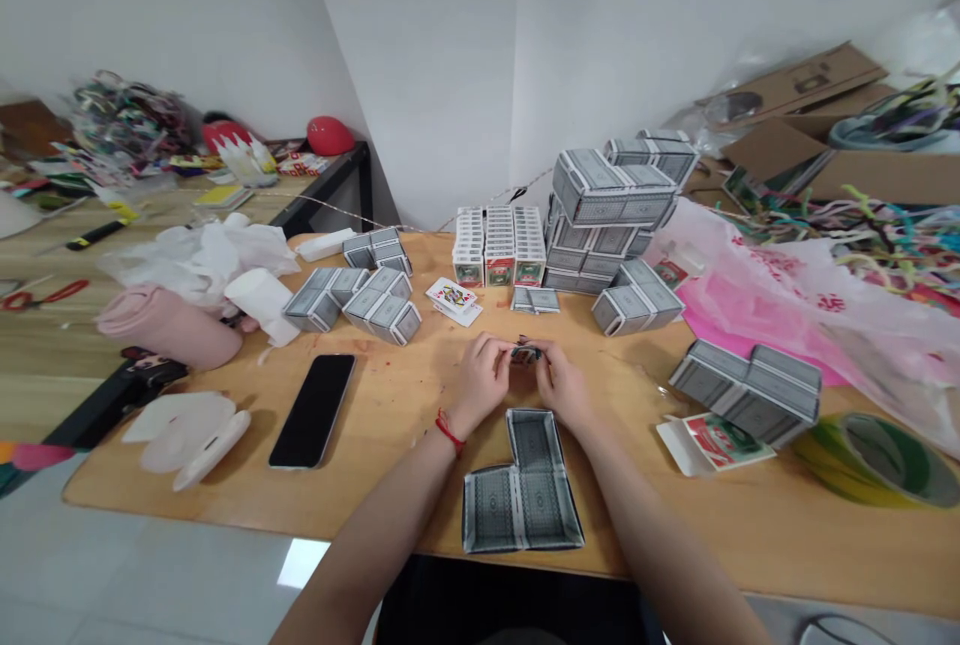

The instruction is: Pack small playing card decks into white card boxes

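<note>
My left hand [480,375] and my right hand [559,383] meet over the middle of the wooden table [390,485]. Both are closed on a small folded playing card [525,355] pinched between their fingertips. A red string circles my left wrist. Just in front of me lies an L-shaped block of folded grey-backed cards [523,485]. Beyond my hands lie loose face-up cards [454,300] and a small flat pair of folded cards [535,300].
Rows of card packs [499,247] and a tall stack of card blocks [611,215] stand at the back. More blocks lie left [364,303] and right [750,390]. A black phone [313,409], white lids [191,430], tape roll [874,460] and pink bag [780,305] surround them.
</note>
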The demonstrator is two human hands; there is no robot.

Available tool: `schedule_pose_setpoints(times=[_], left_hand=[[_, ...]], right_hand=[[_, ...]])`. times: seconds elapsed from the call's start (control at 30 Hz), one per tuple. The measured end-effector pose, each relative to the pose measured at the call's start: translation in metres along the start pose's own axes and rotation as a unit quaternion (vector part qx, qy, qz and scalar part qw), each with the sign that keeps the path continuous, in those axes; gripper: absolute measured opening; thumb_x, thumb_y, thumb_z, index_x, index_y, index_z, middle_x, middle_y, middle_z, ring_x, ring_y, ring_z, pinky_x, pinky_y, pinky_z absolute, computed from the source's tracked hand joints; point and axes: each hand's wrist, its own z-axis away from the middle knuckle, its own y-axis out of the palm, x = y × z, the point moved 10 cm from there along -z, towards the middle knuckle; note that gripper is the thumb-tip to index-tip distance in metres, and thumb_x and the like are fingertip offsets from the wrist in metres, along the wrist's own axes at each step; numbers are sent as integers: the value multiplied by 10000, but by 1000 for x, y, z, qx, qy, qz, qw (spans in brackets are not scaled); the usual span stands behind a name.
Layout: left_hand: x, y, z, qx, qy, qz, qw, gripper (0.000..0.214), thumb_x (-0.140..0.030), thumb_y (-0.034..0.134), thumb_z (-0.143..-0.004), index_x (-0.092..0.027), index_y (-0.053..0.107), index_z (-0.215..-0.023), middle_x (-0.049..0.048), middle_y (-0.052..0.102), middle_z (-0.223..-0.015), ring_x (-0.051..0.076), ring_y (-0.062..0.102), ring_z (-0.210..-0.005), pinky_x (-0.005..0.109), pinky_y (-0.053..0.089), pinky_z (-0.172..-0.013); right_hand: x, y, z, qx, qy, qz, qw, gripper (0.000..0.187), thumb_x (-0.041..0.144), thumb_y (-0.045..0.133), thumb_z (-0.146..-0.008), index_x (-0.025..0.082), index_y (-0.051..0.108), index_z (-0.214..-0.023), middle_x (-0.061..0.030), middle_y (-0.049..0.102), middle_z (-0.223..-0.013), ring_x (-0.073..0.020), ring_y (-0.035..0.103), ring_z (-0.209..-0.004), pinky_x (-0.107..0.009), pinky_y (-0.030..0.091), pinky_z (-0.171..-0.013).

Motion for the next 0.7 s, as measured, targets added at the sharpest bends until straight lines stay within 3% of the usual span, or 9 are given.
schedule_pose_setpoints(times=[0.4,0.7], left_hand=[[-2,-7,3,-37,-2,-8,999,111,-261,507,-811,-182,584,-828,51,607,-828,160,540,-834,319,426,-772],[-2,-7,4,-44,10,-32,998,142,-146,458,-813,-187,589,-850,44,626,-849,156,541,-838,324,434,-780]], right_hand=[[8,-4,3,-20,-44,28,998,258,183,368,-823,266,539,-997,-37,656,-993,-197,624,-879,-320,475,-771],[10,-12,3,-65,-63,47,995,255,145,360,-815,243,562,-937,-20,675,-927,-160,638,-827,-268,487,-733]])
